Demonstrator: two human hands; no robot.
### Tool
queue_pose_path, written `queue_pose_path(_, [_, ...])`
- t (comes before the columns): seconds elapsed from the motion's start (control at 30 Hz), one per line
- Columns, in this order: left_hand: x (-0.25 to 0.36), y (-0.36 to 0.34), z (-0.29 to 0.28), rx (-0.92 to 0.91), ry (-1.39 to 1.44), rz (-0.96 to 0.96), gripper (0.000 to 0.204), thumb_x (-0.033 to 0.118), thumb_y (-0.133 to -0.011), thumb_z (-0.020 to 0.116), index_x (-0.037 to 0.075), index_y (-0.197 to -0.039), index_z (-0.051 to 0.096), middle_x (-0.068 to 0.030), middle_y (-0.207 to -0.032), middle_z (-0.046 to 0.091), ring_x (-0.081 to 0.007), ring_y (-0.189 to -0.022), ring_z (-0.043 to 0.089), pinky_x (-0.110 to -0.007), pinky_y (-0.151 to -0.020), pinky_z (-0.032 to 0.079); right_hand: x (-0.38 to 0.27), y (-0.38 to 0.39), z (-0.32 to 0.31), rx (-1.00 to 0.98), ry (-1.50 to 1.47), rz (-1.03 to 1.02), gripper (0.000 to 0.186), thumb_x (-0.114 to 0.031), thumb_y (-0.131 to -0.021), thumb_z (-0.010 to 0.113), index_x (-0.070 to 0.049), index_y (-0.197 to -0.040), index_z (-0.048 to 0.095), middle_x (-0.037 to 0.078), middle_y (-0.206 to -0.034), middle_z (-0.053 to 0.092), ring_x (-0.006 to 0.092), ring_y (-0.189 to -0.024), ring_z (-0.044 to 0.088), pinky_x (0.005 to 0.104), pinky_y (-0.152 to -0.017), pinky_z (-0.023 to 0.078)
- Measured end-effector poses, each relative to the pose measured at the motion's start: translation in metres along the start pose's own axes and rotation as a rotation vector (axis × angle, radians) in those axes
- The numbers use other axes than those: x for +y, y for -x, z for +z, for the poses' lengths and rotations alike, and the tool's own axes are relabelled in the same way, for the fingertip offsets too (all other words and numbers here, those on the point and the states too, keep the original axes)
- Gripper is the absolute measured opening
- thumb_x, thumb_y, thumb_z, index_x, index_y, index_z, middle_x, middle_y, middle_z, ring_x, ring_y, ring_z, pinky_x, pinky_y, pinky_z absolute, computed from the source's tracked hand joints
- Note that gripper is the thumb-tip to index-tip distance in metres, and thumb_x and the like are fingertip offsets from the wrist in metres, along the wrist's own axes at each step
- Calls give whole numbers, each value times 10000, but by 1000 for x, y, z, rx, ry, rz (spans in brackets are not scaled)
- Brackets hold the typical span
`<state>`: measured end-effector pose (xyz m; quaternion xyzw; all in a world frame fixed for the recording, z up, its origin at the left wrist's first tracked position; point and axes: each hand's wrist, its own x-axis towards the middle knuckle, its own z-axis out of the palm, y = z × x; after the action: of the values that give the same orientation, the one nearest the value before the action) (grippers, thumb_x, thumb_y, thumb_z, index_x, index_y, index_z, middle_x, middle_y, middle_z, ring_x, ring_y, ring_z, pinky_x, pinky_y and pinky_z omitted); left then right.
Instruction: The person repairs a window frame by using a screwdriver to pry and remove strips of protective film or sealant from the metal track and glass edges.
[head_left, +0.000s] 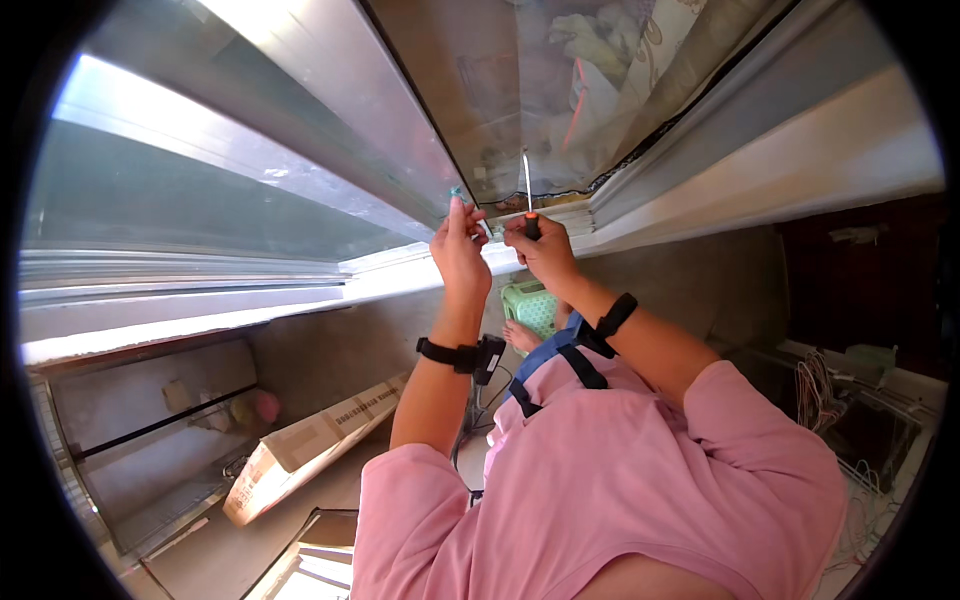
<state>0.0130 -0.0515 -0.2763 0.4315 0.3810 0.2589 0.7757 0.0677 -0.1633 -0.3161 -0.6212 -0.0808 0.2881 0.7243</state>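
Note:
My right hand (541, 250) grips a screwdriver (530, 222) with a dark-and-orange handle, its long metal shaft pointing away from me over the glass pane (500, 100). Just left of it, my left hand (460, 250) has its fingers curled at the edge of the aluminium window frame (385, 95); a small teal bit (456, 192) shows by its raised thumb tip, and whatever the fingers hold is too small to make out. Both hands are close to the window's lower track (570, 215), but do not appear to touch each other.
A white sill (650, 225) runs across in front of me. Below are bare feet (522, 335) by a green plastic stool (530, 300). A long cardboard box (315, 445) lies at lower left beside a metal-framed rack (150, 430). Bundled wires (815, 395) are at the right.

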Motion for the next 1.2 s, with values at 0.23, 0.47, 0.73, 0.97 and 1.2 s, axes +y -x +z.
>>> queue_pose_path(0.23, [11,-20,14,23,411,-234,203,303,-943,617,101,-961,608,5,-833,623,-127,-688,487,-314,-671,400,-35,22,-16,-86,11,143,117,-95,-799,724,-21,-836,641,-18,-650,563,65,-509,491,235,-458,366])
queue_pose_path(0.47, [5,-25,15,-62,617,-258,151,270,-973,557,132,-914,577,30,-763,552,-137,-703,472,-315,-677,395,-40,25,-25,-186,69,171,155,-118,-757,774,-33,-791,650,-39,-657,570,48,-554,487,217,-502,367])
queue_pose_path(0.73, [11,-15,19,84,569,-325,152,283,-946,590,133,-920,583,25,-773,568,-136,-700,478,-318,-656,397,-17,22,-42,-229,236,173,126,-85,-737,754,-26,-791,657,-11,-696,618,69,-603,545,226,-550,425])
queue_pose_path(0.97, [18,-20,21,71,592,-308,191,333,-957,587,143,-940,590,33,-775,567,-127,-689,463,-307,-650,388,16,21,-68,-351,543,179,168,-88,-691,701,-31,-846,678,73,-808,706,151,-749,662,283,-706,506])
queue_pose_path(1.2, [14,-25,15,-56,759,-288,199,298,-988,531,139,-872,559,24,-744,536,-133,-676,430,-309,-641,379,1,23,-76,-375,650,102,295,-43,-660,644,-37,-946,716,135,-944,717,253,-883,681,321,-810,501])
